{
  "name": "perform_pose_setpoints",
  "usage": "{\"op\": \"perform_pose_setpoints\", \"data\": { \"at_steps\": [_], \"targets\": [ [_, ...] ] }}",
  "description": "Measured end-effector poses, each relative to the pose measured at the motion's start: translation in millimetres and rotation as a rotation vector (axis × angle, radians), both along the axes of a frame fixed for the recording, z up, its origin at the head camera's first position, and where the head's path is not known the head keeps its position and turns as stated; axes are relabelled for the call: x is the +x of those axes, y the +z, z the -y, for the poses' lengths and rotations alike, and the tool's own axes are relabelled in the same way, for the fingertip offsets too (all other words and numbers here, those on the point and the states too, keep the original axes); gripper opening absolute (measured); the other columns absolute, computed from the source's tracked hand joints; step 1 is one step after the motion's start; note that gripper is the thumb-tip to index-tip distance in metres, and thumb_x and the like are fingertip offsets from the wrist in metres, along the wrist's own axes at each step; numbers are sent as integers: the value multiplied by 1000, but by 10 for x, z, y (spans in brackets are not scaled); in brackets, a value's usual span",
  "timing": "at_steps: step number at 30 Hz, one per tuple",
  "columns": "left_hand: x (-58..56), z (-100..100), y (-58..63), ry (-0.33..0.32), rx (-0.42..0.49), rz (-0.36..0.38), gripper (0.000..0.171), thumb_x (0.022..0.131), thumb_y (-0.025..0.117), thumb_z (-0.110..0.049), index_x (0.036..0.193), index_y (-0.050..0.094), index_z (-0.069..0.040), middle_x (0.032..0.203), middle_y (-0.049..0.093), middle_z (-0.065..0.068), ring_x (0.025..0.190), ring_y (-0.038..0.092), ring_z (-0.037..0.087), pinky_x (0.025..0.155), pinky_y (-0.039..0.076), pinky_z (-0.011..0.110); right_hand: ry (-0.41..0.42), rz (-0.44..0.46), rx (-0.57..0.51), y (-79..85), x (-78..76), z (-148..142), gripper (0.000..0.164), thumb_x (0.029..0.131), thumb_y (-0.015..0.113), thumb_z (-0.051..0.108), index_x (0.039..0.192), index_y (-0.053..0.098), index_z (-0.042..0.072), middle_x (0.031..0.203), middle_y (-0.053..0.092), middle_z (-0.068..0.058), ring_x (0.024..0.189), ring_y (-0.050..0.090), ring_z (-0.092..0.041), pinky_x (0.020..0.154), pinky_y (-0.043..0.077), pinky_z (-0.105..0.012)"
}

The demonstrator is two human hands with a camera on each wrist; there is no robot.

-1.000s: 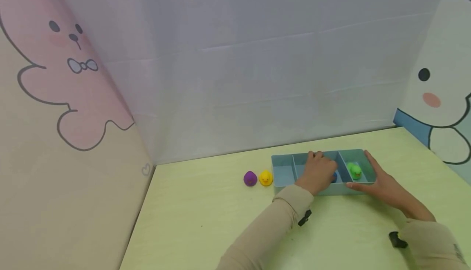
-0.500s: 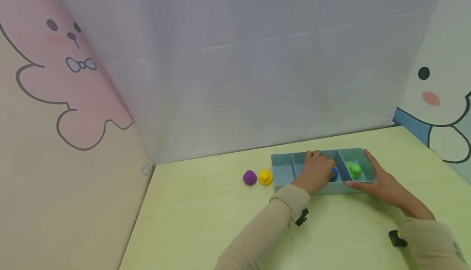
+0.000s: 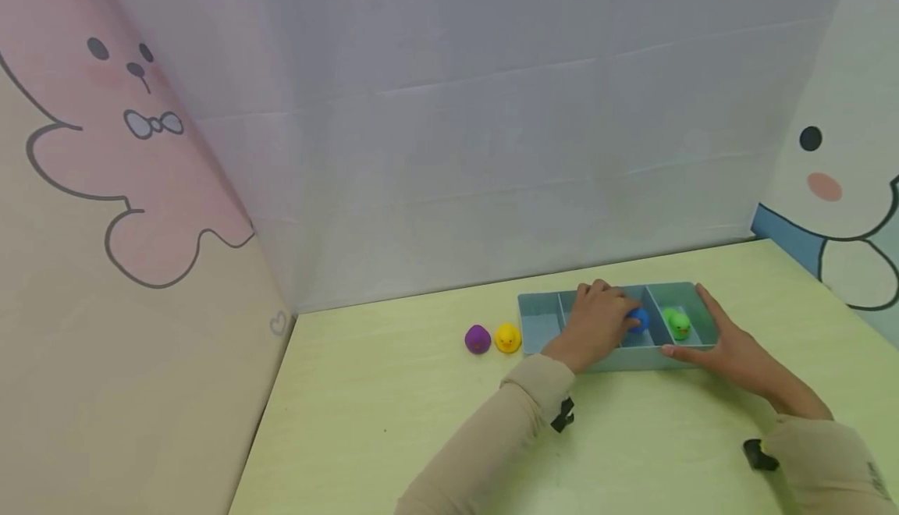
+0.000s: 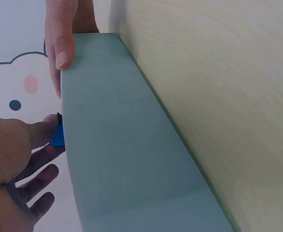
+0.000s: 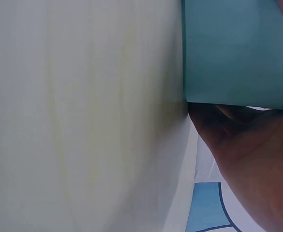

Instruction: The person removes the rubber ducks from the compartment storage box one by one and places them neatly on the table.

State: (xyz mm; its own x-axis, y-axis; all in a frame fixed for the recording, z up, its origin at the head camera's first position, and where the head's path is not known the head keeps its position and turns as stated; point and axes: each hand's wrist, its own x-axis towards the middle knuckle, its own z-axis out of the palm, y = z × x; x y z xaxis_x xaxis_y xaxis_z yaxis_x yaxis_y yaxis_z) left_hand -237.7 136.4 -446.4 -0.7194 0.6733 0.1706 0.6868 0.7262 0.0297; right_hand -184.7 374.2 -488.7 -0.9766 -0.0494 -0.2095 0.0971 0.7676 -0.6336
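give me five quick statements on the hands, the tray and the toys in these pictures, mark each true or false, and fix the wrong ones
1. The left hand pinches the blue toy. True.
2. The green duck is in the rightmost compartment of the tray, as the head view shows it. True.
3. The right hand is pinching the green duck. False: the right hand grips the tray's right end.
4. In the head view, the yellow duck is between the purple toy and the tray. True.
5. The purple toy is inside the tray. False: it is on the table.
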Motion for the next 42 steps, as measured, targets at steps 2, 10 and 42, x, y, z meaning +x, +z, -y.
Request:
{"op": "perform_pose_setpoints", "data": {
  "at_steps": [2,10,42],
  "targets": [
    [-2,32,17,0,14,-12,34,105,51,-46,136,63,-38,134,66,-19,120,55,7,99,41,27,-1,2,2,-2,3,0,126,91,69,59,157,-31,20,156,5,-50,131,30,-73,97,35,-81],
    [-20,195,31,-16,82,-91,34,106,50,-42,137,63,-35,129,68,-17,116,57,8,99,43,27,-2,-9,2,4,11,22,126,90,69,58,158,-29,19,157,5,-50,131,30,-73,96,35,-81],
    [10,794,69,4,187,-101,31,107,52,-31,134,66,-25,123,70,-11,117,56,13,96,43,29,19,-29,9,3,24,19,125,91,69,56,158,-29,19,159,-1,-48,132,27,-76,96,34,-82]
  ]
}}
